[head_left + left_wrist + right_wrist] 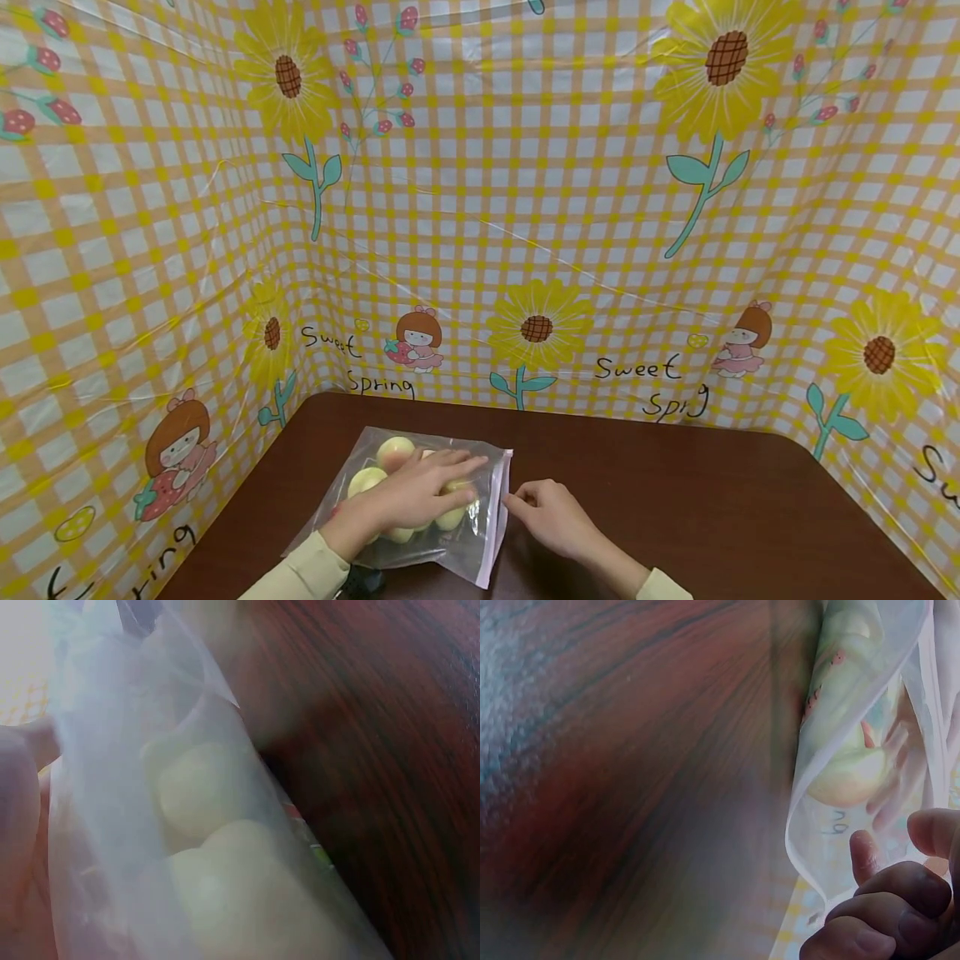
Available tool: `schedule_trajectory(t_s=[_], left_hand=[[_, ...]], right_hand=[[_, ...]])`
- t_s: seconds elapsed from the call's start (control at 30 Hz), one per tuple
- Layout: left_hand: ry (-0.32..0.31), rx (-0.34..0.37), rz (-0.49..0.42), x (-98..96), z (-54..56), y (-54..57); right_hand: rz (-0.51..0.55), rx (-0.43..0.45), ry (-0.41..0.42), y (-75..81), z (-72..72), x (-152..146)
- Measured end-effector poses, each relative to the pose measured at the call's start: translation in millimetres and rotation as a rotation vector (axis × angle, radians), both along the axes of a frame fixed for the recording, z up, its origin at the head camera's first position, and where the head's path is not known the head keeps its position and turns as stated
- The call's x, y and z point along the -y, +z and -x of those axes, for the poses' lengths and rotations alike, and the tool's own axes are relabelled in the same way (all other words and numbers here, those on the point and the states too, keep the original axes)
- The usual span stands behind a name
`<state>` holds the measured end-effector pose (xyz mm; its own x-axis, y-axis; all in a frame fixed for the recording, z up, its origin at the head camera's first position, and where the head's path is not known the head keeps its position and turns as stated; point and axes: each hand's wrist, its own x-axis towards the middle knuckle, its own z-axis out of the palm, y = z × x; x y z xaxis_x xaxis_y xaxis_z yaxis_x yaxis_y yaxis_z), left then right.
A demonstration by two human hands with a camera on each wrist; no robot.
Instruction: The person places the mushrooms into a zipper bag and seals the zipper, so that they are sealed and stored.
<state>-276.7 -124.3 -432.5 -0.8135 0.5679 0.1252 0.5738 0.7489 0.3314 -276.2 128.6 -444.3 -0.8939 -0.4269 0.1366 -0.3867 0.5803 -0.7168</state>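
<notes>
A clear, frosted zip bag (450, 562) lies on the table with several round, pale yellow-green fruits (395, 454) inside, one blushed pink. Its whitish-pink zip strip (495, 517) runs along the right side. My left hand (408, 496) rests on top of the bag, fingers stretched out over the fruits. At the zip strip, my right hand (553, 517) pinches the edge between thumb and forefinger, its other fingers curled. The right wrist view shows the bag's mouth gaping beside my right fingers (889, 900). Through the left wrist view, fruits (202, 791) appear blurred behind the plastic.
The dark brown wooden table (675, 500) stretches to the right and behind the bag. A checked cloth (480, 208) with sunflowers hangs around the back and both sides. A small dark object (363, 581) shows under my left wrist.
</notes>
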Motion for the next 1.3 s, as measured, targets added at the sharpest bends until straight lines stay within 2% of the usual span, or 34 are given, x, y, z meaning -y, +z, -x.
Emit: schedule_trajectory(t_s=[0.43, 0.87, 1.3], left_hand=[[0.015, -0.075, 0.076, -6.0, 0.0, -5.4], [0.026, -0.078, 0.124, -9.3, -1.4, -6.3], [0.04, -0.076, 0.189, -12.2, 2.0, -7.6]], right_hand=[[-0.004, -0.002, -0.051, 0.9, 10.3, -3], [-0.048, -0.022, -0.128, 2.1, 24.0, -1], [-0.125, -0.039, -0.151, 1.4, 40.6, -2]])
